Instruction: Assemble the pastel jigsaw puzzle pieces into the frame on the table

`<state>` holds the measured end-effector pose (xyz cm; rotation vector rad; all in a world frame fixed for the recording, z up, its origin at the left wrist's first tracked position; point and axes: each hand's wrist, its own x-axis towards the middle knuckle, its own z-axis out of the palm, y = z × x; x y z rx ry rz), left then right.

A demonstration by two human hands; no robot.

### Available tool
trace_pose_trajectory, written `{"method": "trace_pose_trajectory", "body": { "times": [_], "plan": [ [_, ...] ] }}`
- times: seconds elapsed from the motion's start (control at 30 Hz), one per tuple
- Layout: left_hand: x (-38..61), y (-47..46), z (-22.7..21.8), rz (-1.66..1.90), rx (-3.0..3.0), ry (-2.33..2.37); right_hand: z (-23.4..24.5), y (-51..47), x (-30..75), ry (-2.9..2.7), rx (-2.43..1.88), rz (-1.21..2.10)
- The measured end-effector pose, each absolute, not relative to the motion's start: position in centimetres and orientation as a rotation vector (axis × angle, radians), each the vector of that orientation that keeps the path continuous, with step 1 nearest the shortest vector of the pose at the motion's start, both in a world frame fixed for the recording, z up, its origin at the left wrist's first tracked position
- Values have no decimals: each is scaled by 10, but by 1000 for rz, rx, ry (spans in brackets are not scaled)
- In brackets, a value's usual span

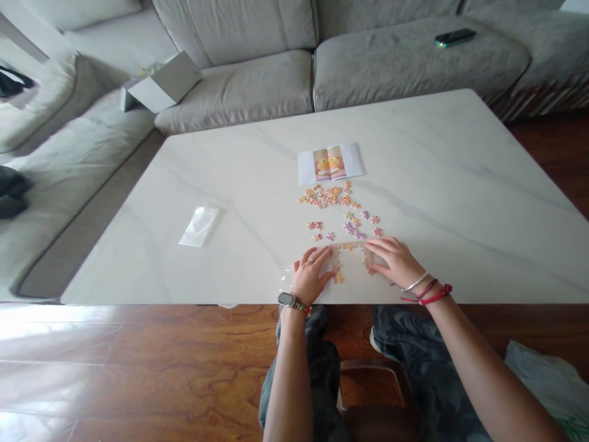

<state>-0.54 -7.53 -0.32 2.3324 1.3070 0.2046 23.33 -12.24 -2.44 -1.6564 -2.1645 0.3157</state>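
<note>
Joined jigsaw pieces form a partial puzzle border [350, 245] near the table's front edge, with a top row and two sides running toward me. My left hand [311, 274] lies over its left side, fingers stretched out and thumb apart. Across from it, my right hand [396, 263] rests on the right side and top corner, its fingers extended with a gap to the thumb. Both hands cover parts of the border. Just beyond are loose purple pieces [353, 231] and pink pieces [315, 226]. Farther back lies a heap of orange and pink puzzle pieces [324, 196].
A creased picture sheet [352, 158] lies behind the heap. To the left on the marble-look table [248, 159] is a clear plastic packet [200, 226]. A grey sofa [257, 80] stands behind, with a white box [165, 80] and a phone [454, 38] on it.
</note>
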Motion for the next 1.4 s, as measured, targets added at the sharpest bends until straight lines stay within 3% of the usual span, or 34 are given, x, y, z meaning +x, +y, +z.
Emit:
{"method": "trace_pose_trajectory", "body": {
  "times": [0.47, 0.6, 0.77, 1.4],
  "plan": [
    [-7, -66, -4, 211, 2385, 1247, -27, -116, 233, -2150, -1576, 305],
    [-9, -58, -12, 480, 2357, 1253, -32, -114, 239, -2068, -1489, 306],
    [-10, -42, -26, 801, 2232, 1619, -35, -111, 254, -1891, -1601, 192],
    [7, -13, -25, 522, 2278, 1862, -30, -91, 248, -1962, -1782, 90]
  ]
}}
